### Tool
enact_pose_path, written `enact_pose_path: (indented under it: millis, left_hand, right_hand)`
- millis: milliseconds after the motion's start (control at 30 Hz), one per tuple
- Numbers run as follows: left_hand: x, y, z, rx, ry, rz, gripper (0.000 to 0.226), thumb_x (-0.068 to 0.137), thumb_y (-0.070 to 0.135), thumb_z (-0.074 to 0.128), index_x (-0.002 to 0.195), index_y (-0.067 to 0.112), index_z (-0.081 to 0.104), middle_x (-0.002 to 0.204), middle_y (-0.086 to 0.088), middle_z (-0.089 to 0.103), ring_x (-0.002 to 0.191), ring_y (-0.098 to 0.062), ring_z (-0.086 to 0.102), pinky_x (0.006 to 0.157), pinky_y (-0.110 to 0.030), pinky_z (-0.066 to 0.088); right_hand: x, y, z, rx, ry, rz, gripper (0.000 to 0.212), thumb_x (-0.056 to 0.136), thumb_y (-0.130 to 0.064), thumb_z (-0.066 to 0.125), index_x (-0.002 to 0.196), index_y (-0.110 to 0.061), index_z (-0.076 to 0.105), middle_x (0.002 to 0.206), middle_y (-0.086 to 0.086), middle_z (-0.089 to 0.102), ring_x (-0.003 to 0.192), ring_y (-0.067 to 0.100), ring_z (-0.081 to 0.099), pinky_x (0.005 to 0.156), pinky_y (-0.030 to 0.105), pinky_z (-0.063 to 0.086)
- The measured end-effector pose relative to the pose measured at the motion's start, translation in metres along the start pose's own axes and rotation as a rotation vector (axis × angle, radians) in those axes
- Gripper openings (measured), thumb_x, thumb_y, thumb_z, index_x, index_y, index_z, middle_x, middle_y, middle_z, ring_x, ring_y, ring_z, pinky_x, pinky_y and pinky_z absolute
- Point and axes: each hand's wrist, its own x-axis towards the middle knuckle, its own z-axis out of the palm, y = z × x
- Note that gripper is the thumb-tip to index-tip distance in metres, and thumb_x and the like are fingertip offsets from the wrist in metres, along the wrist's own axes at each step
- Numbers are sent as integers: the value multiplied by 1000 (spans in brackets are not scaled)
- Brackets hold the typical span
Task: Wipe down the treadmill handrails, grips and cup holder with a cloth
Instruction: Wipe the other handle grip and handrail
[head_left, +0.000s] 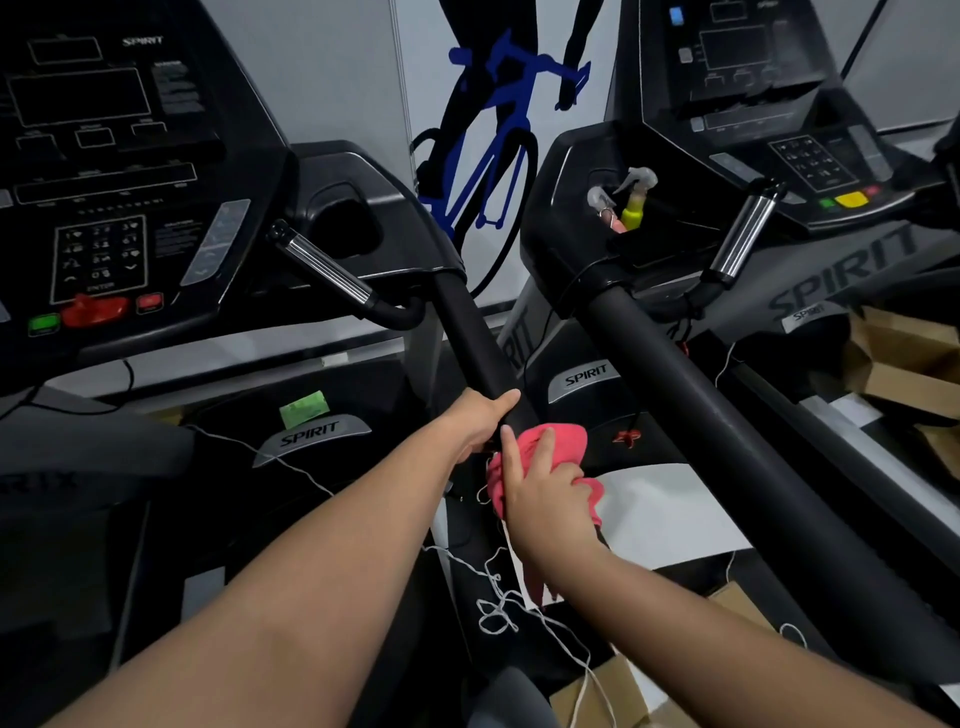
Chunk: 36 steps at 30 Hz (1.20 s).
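The black padded right handrail (467, 338) of the left treadmill runs from the console down toward me. My left hand (480, 421) grips it from the left, thumb over the top. Just below, my right hand (545, 486) wraps a pink cloth (563, 441) round the same rail, fingers spread over the fabric. A chrome pulse grip (324, 270) slants up beside an empty cup holder (348, 226) on this console.
A second treadmill stands at the right with its own black handrail (727, 431) and chrome grip (740, 236). Spray bottles (636, 200) sit in its cup holder. Cardboard boxes (904, 364) lie at the right, and loose white string (498, 608) hangs below my hands.
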Motion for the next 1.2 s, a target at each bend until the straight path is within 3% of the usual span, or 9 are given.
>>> enact_pose_path:
  millis: [100,167,367,533,633,800,967,1067,1200]
  left_hand:
    - [-3,3,1,-8,5,-15,29,96,37,53,100,8,51,81,-2,58,76,-16,56,62,-25,50]
    - [-4,4,3,-22,-4,-15,35,96,36,53,107,4,56,81,-4,59,76,-18,57,65,-27,49]
    - [-10,5,3,-43,17,-5,27,96,34,54,99,7,54,71,-2,56,57,-13,52,45,-20,43]
    - [-10,0,4,-128,4,7,31,94,31,57,110,5,53,93,-11,64,78,-23,63,65,-32,55]
    - [-11,1,9,-122,30,18,38,94,31,57,118,3,51,103,-14,63,89,-29,62,77,-39,54]
    - [-4,-3,7,-42,60,27,39,94,37,55,114,3,55,103,-12,65,82,-23,58,60,-27,49]
    - [4,-10,-2,8,31,15,54,83,54,62,113,9,58,108,-4,67,100,-24,64,94,-38,51]
    - [11,-18,-8,-7,-17,-3,84,68,65,66,132,14,51,119,-6,64,104,-23,63,96,-40,50]
    - [9,-17,-13,-66,-47,-5,77,75,57,69,134,12,49,118,-7,65,103,-22,64,94,-40,51]
  right_hand:
    - [14,10,-5,165,-36,-77,95,84,-36,57,149,-21,-11,150,31,14,105,44,55,79,44,53]
    - [20,20,-10,494,-155,-11,100,82,-40,57,149,-22,-15,150,23,16,117,40,49,94,42,45]
    - [19,39,-6,865,-282,185,107,67,-49,64,151,-19,4,135,12,48,122,29,49,99,37,41]
    - [14,54,10,1112,-403,207,87,48,-54,70,125,-22,47,105,-5,68,95,14,66,89,36,52]
    - [21,64,2,1165,-512,112,48,58,-36,75,102,-17,66,88,-4,70,77,8,65,79,30,55]
    - [49,61,-20,1232,-662,142,42,75,-35,72,108,-12,63,97,7,69,85,19,66,71,27,52]
    - [73,56,-17,1338,-666,167,73,58,-56,77,116,-15,62,104,6,71,98,22,67,96,40,49]
    - [68,61,-5,1506,-756,207,65,72,-62,66,116,-15,60,108,6,69,102,20,65,94,33,48]
    - [69,63,1,1511,-797,205,68,73,-71,54,114,-18,61,112,8,68,105,22,64,95,36,48]
